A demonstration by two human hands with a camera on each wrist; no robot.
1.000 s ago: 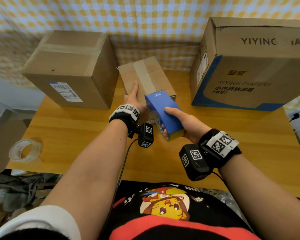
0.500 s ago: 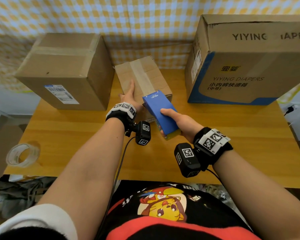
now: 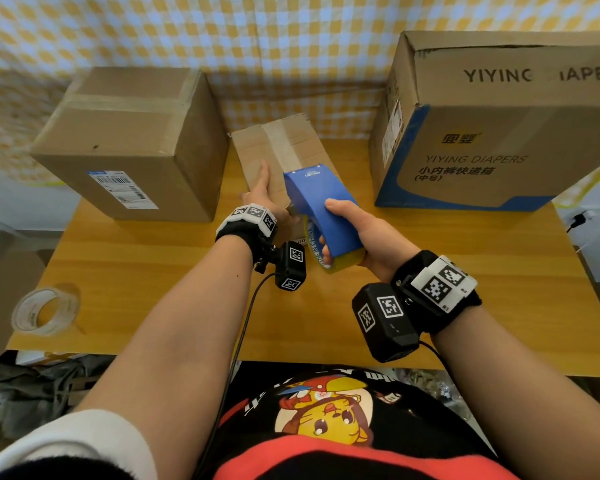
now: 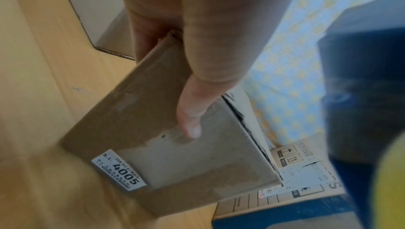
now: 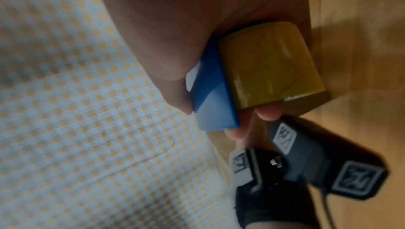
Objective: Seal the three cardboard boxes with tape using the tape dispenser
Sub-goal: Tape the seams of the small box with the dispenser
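Two big cardboard boxes (image 3: 129, 143) (image 3: 499, 123) parked at the table (image 3: 136, 271) rear, small box (image 3: 281, 147) central, steadied by left hand (image 3: 262, 195), fingers flat, thumb clamping its front; tape dispenser (image 3: 321, 209) gripped in right hand (image 3: 357, 233), fingers curled, nose down at the seam.

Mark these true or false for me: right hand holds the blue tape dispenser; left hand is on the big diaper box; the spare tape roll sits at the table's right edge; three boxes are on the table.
1. Right hand grips the blue tape dispenser: true.
2. Left hand rests on the diaper box: false, it holds the small middle box.
3. Clear tape roll lies at the right edge: false, left.
4. Three boxes on the table: true.
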